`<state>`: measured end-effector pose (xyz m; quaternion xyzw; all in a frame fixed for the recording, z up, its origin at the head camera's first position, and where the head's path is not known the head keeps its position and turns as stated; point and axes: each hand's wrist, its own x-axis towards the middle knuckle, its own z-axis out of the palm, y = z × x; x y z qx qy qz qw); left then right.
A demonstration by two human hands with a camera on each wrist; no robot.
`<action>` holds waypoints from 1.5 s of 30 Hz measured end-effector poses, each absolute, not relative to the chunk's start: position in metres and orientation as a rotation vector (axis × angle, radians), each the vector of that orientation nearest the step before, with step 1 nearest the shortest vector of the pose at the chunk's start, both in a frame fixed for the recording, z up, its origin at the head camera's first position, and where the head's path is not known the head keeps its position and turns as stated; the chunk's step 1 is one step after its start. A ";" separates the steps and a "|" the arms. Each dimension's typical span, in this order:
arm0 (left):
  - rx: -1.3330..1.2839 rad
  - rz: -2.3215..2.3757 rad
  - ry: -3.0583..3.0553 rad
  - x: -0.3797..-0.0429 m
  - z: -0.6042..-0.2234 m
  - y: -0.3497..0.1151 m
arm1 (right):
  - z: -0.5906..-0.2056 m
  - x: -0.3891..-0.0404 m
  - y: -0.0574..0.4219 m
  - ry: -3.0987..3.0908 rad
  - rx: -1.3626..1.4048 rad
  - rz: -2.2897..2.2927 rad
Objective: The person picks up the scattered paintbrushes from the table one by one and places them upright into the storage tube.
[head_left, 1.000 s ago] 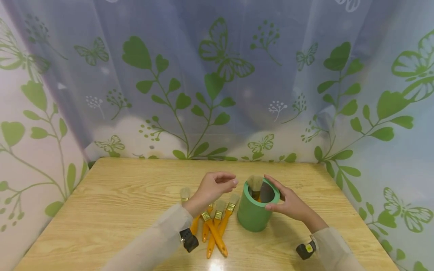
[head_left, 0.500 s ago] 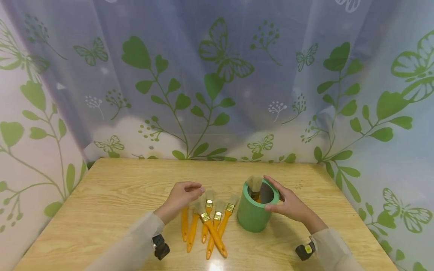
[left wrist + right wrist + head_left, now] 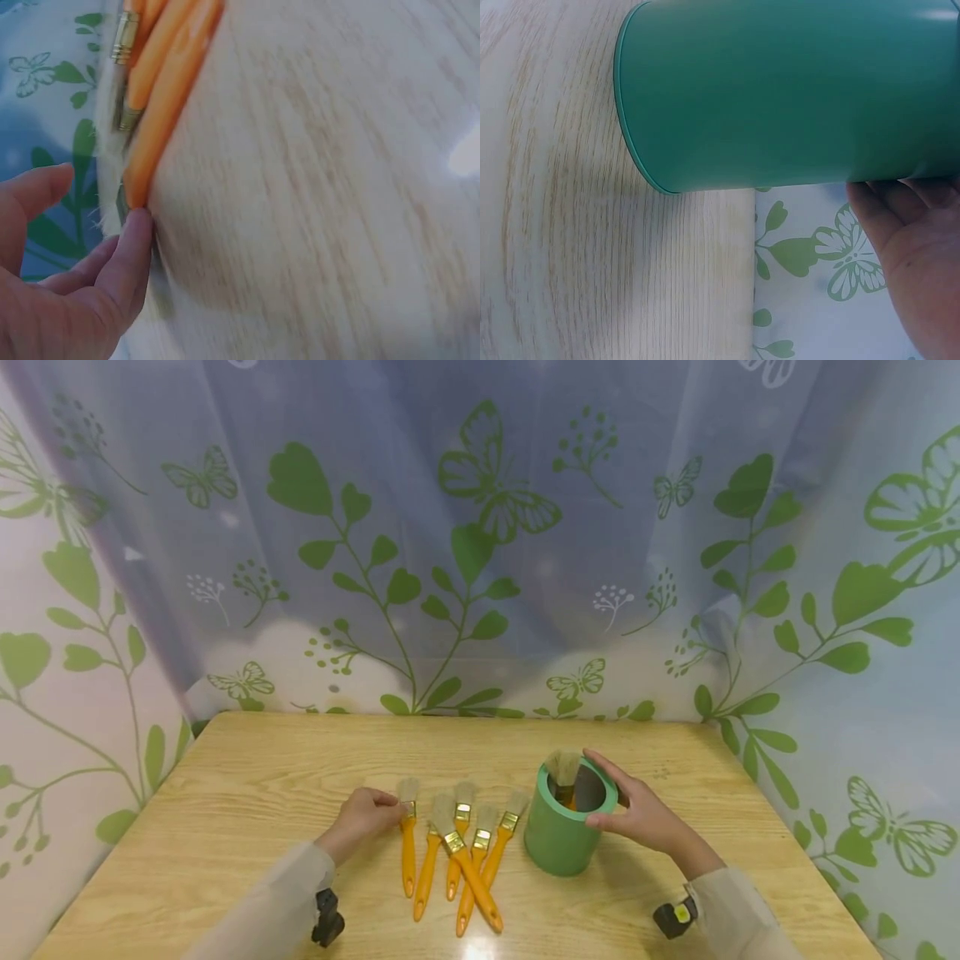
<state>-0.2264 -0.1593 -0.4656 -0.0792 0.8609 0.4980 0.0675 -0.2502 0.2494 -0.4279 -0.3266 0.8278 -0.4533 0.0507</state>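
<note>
Picking up the leftmost brush (image 3: pixel 408 857) looks to be the step in hand.
Left hand (image 3: pixel 363 818): fingertips at its neck on the table (image 3: pixel 262 768), thumb spread wide; next likely calls for a pinch. Right hand (image 3: pixel 643 814) grips the upright can (image 3: pixel 558 843).

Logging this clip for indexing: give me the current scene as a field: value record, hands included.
surface: light wood-grain table
container: green cylindrical can, upright, open-topped
in container: pale-bristled brush heads showing at the rim; count unclear
on table: six visible flat paintbrushes with orange handles, left of the can, some crossing
left hand: touches the leftmost paintbrush near its metal band
right hand: holds the can near its rim
backdrop: blue-and-white curtain with green leaf print
</note>
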 end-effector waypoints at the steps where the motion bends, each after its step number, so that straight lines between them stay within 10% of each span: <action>1: -0.235 1.470 2.611 -0.227 -0.467 -0.159 | -0.428 -0.250 0.250 2.519 -0.995 -1.383; 45: -0.296 1.568 2.593 -0.245 -0.459 -0.163 | -0.427 -0.250 0.249 2.483 -1.007 -1.415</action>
